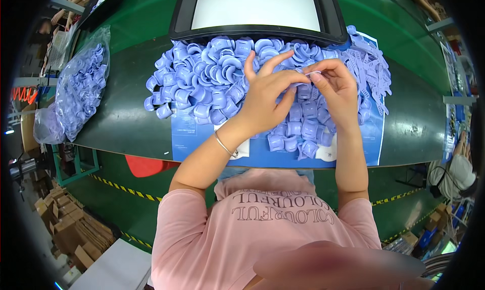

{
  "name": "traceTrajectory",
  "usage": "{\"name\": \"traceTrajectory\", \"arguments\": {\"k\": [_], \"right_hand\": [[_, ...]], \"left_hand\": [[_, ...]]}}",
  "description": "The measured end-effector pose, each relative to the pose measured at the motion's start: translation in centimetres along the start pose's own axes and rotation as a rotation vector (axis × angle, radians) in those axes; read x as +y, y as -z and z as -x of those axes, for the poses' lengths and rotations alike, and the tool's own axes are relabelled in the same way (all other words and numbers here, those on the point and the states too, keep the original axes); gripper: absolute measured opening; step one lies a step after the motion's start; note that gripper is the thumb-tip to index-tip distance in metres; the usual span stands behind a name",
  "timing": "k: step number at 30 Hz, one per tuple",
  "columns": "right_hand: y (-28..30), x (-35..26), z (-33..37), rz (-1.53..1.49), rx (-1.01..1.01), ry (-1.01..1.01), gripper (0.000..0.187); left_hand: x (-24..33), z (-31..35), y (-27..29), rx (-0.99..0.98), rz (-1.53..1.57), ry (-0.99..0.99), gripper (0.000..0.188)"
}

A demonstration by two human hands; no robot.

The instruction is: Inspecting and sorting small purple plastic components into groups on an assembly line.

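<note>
Lavender piece (313,73), small and hard to make out: only a thin, pale edge shows at the fingertips, and the rest is covered, so its full shape cannot be told. Both hands also hide part of the heap of curved lavender parts (214,70) below them, and the black-rimmed tray (257,36) beyond is cut off by the upper border. Flat slotted strips (371,70) lie to the right, overlapping one another too closely to separate by eye.

The piece is up in front of the person, above the heap, between the thumb and forefinger of the right hand (341,92), which pinch it. The left hand (267,94) meets it from the other side with its forefinger; whether the left thumb presses on it too, I cannot tell. Two other left fingers (250,65) stand raised and spread apart.

Both elbows are bent and the forearms angle up over the tabletop (134,110), the left one slanting inward with a bracelet (224,144) at its wrist, the right nearly upright.
</note>
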State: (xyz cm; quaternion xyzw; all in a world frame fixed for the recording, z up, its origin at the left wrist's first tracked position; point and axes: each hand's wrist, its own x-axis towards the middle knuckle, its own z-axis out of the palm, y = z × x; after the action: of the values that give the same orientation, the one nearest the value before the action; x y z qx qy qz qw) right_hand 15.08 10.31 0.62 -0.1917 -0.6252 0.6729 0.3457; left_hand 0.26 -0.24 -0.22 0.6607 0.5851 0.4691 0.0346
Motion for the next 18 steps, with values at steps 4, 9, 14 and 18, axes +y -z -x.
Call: {"name": "traceTrajectory", "arguments": {"k": [4,9,14,18], "right_hand": [[-0.3,0.6,0.1,0.144,0.008,0.126,0.011],[-1.2,-0.3,0.3,0.518,-0.044,0.301,0.011],[-1.6,-0.6,0.2,0.677,-0.030,0.539,0.014],[-1.5,-0.6,0.3,0.694,-0.029,0.589,0.014]], "left_hand": [[0.1,0.4,-0.1,0.024,0.258,0.109,0.027],[-0.5,0.3,-0.5,0.110,0.756,0.384,0.037],[-0.3,0.2,-0.4,0.123,0.647,0.352,0.018],[-0.2,0.2,-0.2,0.105,0.689,0.374,0.013]]}}
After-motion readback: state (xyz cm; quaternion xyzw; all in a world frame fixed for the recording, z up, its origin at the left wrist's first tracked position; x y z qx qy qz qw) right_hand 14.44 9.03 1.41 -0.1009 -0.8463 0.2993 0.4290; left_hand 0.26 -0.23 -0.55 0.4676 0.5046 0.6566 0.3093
